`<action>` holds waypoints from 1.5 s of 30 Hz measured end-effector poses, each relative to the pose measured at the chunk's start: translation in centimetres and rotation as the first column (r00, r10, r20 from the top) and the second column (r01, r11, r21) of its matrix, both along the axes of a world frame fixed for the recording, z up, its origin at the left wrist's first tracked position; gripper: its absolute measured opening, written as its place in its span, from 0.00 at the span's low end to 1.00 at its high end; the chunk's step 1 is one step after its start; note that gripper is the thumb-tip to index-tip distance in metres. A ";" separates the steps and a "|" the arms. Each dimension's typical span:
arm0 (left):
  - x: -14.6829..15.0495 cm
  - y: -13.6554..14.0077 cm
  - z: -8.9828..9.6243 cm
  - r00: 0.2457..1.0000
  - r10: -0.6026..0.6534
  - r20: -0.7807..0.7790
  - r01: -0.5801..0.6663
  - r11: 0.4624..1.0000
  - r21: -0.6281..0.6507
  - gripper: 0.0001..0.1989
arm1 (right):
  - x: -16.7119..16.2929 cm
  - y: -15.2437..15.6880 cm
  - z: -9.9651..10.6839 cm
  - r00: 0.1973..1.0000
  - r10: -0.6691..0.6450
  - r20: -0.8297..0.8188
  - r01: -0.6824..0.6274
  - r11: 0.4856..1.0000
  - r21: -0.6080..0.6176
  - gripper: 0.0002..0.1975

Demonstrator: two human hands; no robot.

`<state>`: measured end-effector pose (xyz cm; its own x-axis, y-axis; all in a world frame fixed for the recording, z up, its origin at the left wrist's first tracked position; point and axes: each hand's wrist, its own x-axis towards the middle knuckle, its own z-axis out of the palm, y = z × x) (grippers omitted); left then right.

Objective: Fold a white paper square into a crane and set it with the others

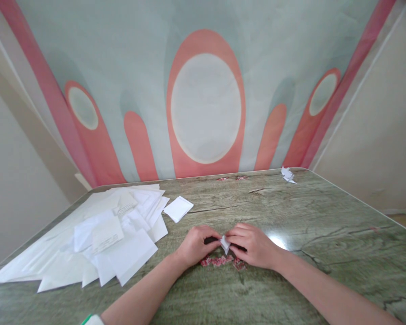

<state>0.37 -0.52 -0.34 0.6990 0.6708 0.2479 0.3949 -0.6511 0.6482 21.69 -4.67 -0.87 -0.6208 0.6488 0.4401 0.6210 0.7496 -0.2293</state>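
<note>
A small folded piece of white paper point(225, 245), pointed at its lower end, is pinched between my two hands just above the table's near middle. My left hand point(198, 246) grips its left side between thumb and fingers. From the other side, my right hand point(252, 246) holds it with thumb below and fingers above. The fingertips partly cover the paper, so its full shape is hidden. Beyond my left hand, a flat white paper square point(178, 209) lies by itself on the wood-patterned table point(311, 221).
Loose white sheets point(131, 257) spread in an overlapping pile across the table's left side. A small folded paper piece point(287, 174) sits near the far right edge. Behind the table hangs a backdrop point(206, 108) with coral arches. Pink flowers point(219, 261) are printed on the tabletop.
</note>
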 end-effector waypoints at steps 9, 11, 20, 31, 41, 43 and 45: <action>0.5 -0.6 -0.2 0.991 0.131 -0.030 -0.129 0.989 0.072 0.06 | -0.4 0.3 -1.1 0.997 -0.082 -0.006 0.082 0.996 0.028 0.08; 0.8 -0.9 -0.1 0.977 0.211 -0.037 -0.205 0.971 0.126 0.05 | -0.7 0.2 -1.2 0.994 -0.110 -0.011 0.110 0.994 0.016 0.08; 1.3 -1.2 -0.2 0.923 0.369 -0.107 -0.338 0.913 0.228 0.05 | -1.4 0.4 -1.5 0.980 -0.180 -0.087 0.181 0.983 0.005 0.06; 1.7 -1.0 -0.7 0.893 0.429 -0.133 -0.399 0.893 0.207 0.04 | -2.0 0.3 -1.7 0.962 -0.253 -0.107 0.256 0.967 0.018 0.05; 2.3 -1.3 -0.4 0.858 0.479 -0.187 -0.422 0.864 0.274 0.03 | -2.2 0.6 -2.2 0.960 -0.260 -0.105 0.265 0.964 0.029 0.05; 2.3 -1.4 -0.2 0.860 0.471 -0.199 -0.412 0.869 0.274 0.03 | -2.2 0.6 -2.2 0.958 -0.268 -0.104 0.272 0.962 0.021 0.06; 2.2 -1.5 -0.1 0.868 0.455 -0.198 -0.403 0.879 0.254 0.03 | -2.3 0.6 -2.2 0.956 -0.278 -0.095 0.280 0.960 0.010 0.06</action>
<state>2.62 -1.99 -0.48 0.4084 0.8730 0.2667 0.7930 -0.4840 0.3698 19.40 -4.12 -3.03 -0.3723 0.7795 0.5038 0.7834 0.5550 -0.2799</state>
